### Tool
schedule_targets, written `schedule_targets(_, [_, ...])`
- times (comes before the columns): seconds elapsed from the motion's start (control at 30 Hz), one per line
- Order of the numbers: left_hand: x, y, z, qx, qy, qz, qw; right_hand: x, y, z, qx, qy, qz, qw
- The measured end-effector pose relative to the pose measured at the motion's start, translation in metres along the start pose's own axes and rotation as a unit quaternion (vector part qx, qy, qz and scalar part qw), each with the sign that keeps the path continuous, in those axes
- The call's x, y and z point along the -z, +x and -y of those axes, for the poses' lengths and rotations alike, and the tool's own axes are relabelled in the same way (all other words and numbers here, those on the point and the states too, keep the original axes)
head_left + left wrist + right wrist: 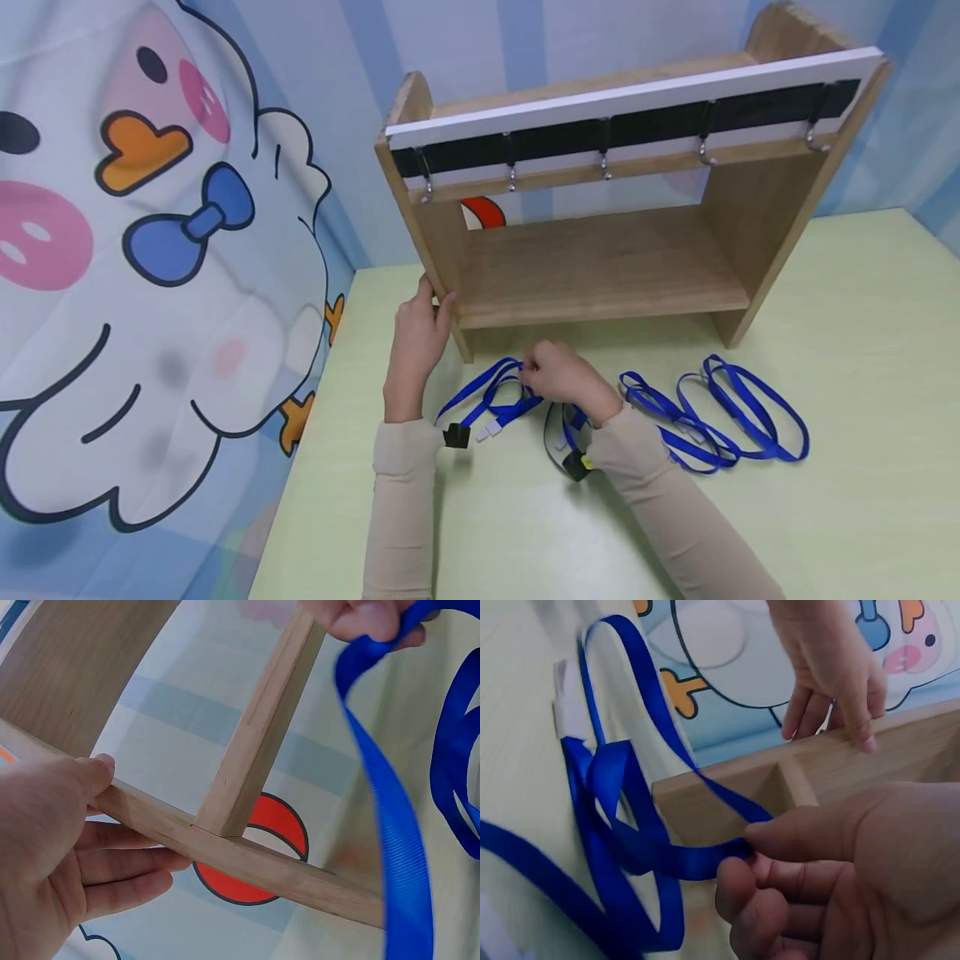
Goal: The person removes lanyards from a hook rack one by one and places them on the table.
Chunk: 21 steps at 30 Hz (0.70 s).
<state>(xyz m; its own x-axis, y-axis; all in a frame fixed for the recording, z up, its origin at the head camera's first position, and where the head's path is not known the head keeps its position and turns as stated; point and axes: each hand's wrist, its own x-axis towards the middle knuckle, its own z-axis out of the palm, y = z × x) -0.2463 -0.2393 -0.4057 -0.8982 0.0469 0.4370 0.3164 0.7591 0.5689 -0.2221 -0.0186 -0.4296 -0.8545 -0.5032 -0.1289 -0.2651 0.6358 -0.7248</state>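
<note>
A wooden rack (600,267) stands on the table, with a row of metal hooks (604,163) along its white and black upper strip. My left hand (417,333) holds the rack's left side panel by its edge, the thumb on one face and the fingers on the other, as the left wrist view shows. My right hand (562,375) pinches a blue lanyard (694,861) between thumb and fingertips, in front of the rack's lower left. Part of that lanyard is lifted, and a white clip (570,712) shows on it.
More blue lanyards (757,425) lie on the table (862,500) to the right, one partly beneath my right forearm. Two black pieces (456,435) lie near the straps. A cartoon-printed cloth (225,350) hangs at the left and behind the rack.
</note>
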Motion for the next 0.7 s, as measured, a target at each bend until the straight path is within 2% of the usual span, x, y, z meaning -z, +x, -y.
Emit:
schedule_targets(0.2, [0.000,0.000,0.001,-0.001,0.000,-0.001,1.0000,-0.001,0.002,-0.011,-0.040,-0.021,-0.016,0.999])
schedule_targets(0.7, [0.001,0.001,0.001,-0.002,-0.002,0.001,1.0000,0.012,-0.004,-0.015,-0.071,-0.037,-0.044,0.996])
